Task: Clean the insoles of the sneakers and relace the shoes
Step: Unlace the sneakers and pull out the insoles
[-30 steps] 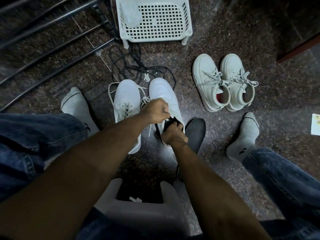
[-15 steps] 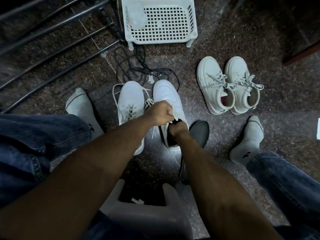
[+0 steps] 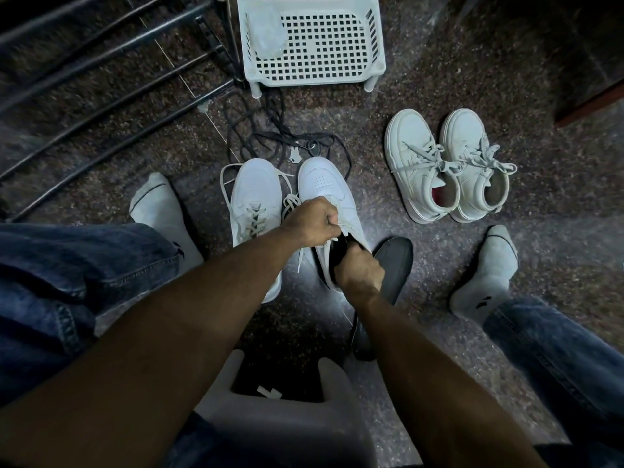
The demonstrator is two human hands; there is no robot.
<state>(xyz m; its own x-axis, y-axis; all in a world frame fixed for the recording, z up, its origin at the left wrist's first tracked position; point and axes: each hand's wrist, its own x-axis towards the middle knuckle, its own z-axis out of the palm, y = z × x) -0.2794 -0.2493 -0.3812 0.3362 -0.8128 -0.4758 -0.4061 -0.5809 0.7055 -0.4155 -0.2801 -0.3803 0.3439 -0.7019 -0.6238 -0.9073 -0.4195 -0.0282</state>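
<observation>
Left hand [image 3: 312,221] grips the tongue of the white leather sneaker [image 3: 329,204] on the speckled floor [image 3: 439,79]. Right hand [image 3: 359,273] grips a dark insole [image 3: 341,261], mostly hidden inside the sneaker; fingertips concealed.

Light: dim overall, with a pale sheen on the floor [image 3: 337,309] just below the hands.
Blur: the rack bars [image 3: 101,62] far upper left smear.
Edges: wide-angle bending.
</observation>
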